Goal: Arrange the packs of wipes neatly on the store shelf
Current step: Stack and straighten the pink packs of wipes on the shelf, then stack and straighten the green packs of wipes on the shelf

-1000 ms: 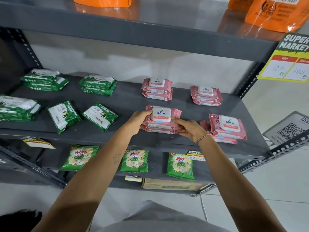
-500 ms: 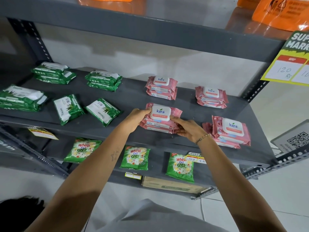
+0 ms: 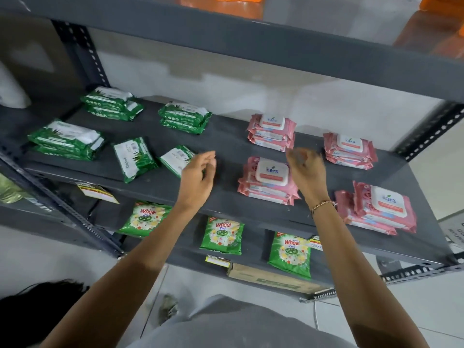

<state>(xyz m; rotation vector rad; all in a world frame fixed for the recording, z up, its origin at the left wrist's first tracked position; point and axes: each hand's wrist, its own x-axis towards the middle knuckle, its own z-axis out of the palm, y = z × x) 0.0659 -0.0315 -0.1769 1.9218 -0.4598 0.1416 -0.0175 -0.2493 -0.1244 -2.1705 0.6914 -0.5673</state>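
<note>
Pink wipe packs sit in stacks on the grey shelf (image 3: 226, 146): a front middle stack (image 3: 268, 182), a back middle stack (image 3: 272, 133), a back right stack (image 3: 349, 150) and an uneven front right stack (image 3: 379, 209). Green wipe packs lie to the left: three stacks (image 3: 67, 140) (image 3: 113, 104) (image 3: 184, 118) and two loose tilted packs (image 3: 134, 159) (image 3: 175, 159). My left hand (image 3: 198, 177) hovers left of the front middle pink stack, fingers apart, empty, partly covering a loose green pack. My right hand (image 3: 307, 172) hovers at that stack's right edge, fingers loose, holding nothing.
An upper grey shelf (image 3: 276, 49) with orange bags overhangs. The lower shelf holds green detergent sachets (image 3: 222, 238) and a cardboard box (image 3: 271, 278). Perforated uprights (image 3: 82, 61) stand at both ends. Price tags (image 3: 96, 193) hang on the shelf edge.
Both hands have let go of the front middle pink stack and lifted away, the left one moving left toward the loose green packs. The camera has shifted left.
</note>
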